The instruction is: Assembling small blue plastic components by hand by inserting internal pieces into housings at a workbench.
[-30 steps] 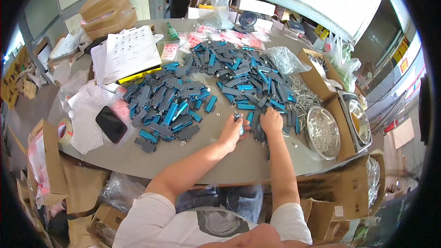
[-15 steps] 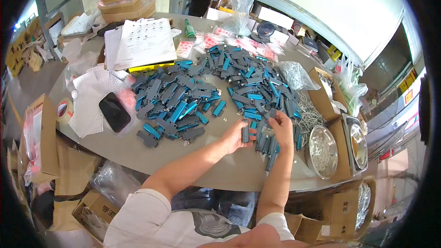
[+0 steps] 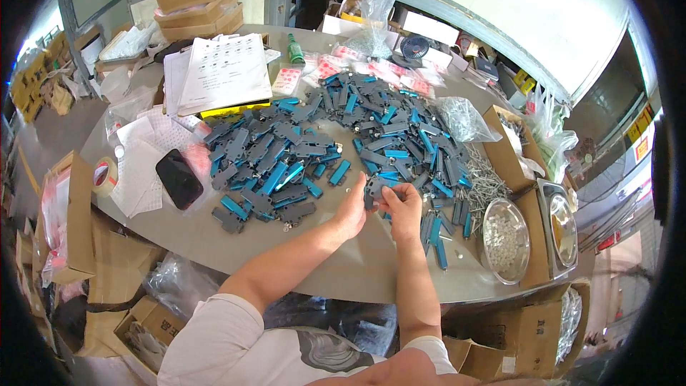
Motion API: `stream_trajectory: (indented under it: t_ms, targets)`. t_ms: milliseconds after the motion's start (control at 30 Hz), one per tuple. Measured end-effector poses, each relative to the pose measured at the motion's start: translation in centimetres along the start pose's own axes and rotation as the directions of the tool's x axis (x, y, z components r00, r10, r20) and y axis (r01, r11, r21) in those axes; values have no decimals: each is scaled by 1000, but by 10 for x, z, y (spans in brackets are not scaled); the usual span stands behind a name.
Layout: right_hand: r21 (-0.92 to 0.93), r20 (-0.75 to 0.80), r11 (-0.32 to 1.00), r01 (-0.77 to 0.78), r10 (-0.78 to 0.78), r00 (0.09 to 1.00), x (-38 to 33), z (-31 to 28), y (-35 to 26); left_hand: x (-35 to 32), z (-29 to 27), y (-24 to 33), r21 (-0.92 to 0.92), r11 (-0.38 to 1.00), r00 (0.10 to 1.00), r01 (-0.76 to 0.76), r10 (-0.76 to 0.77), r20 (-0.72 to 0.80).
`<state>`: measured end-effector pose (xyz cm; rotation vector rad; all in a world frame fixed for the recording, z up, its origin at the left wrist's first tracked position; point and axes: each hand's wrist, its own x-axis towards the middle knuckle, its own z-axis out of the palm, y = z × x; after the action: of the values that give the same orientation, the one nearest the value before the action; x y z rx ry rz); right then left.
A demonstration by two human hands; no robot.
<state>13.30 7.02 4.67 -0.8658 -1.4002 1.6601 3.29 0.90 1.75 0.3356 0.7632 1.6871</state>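
One grey plastic part [image 3: 371, 187] is pinched between left hand [image 3: 352, 209] and right hand [image 3: 404, 209], above the worktop [image 3: 214, 243] near its front edge. Both forearms are raised, fingers curled around it.

Bare table [image 3: 236, 243] strip by the near edge is open; grey-blue parts pile [image 3: 343, 136] and steel bowl [image 3: 505, 239] crowd everything beyond.

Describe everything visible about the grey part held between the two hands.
The grey part is a small, flat, dark grey piece, plastic by its look, of the same kind as the many grey and blue pieces heaped on the table. It is held just above the table's near edge, pinched between the left hand and the right hand. Fingers cover much of it, so its finer details cannot be made out.
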Motion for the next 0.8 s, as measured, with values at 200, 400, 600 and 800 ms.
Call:
stream_trajectory:
  t_ms: [200,400,600,800]
  targets:
    - [-57,90,991,-125,129,988,-3,8,3,1,-9,2,-44,997,991,-58,63,117]
    - [-63,123,998,-11,18,992,-6,13,5,-6,-2,8,-128,992,993,2,13,118]
    - [-530,22,839,126,-135,991,-8,14,4,-13,7,12,83,982,983,-168,160,93]
    - [-793,60,595,128,-134,989,-16,13,-8,-2,0,8,63,949,946,-310,301,116]
